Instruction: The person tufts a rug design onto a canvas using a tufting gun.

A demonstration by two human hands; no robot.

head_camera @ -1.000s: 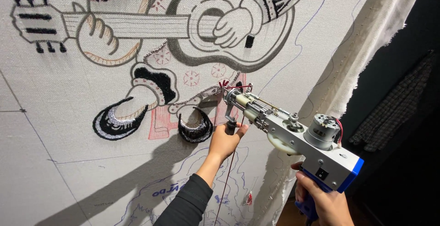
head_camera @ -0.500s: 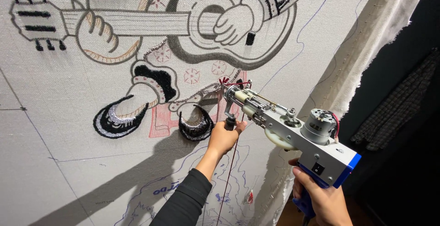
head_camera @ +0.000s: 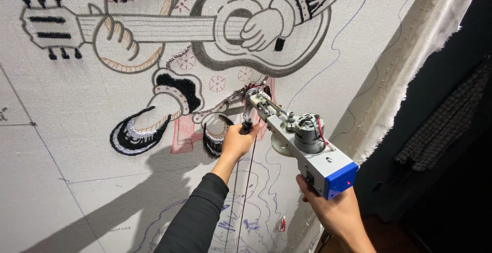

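Nearest to me is my right hand [head_camera: 333, 209], low in the view, with the fingers wrapped tight around the rear grip of the tufting gun [head_camera: 300, 140]; the grip itself is hidden under the blue end cap [head_camera: 340, 180], so I see only that the hand is closed on it. The gun rises from there up and to the left, its grey body carrying the round motor [head_camera: 309, 128] on top.

Further forward is my left hand [head_camera: 237, 143], in a dark sleeve [head_camera: 197, 214], with the fingers closed around the small black front handle [head_camera: 246, 127] under the nose of the gun. A thin dark red yarn [head_camera: 248, 181] hangs down beside this arm.

The needle end [head_camera: 252, 95] touches the stretched white backing cloth [head_camera: 77, 181], at the pink area just below the outlined guitar [head_camera: 266, 32] and right of the black tufted shoe [head_camera: 134, 132].

To do this step well, I think the nose must stay pressed flat and firm against the cloth, both hands moving together as one, and the yarn must run free, not catching on my arm.

Compared with half a second ago, the gun has moved a little up and to the left along the pink area, and both hands followed it with the same grip. The cloth and the drawing look unchanged.

Farthest, at the right, the frayed cloth edge [head_camera: 410, 73] hangs over the frame, and behind it is darkness.
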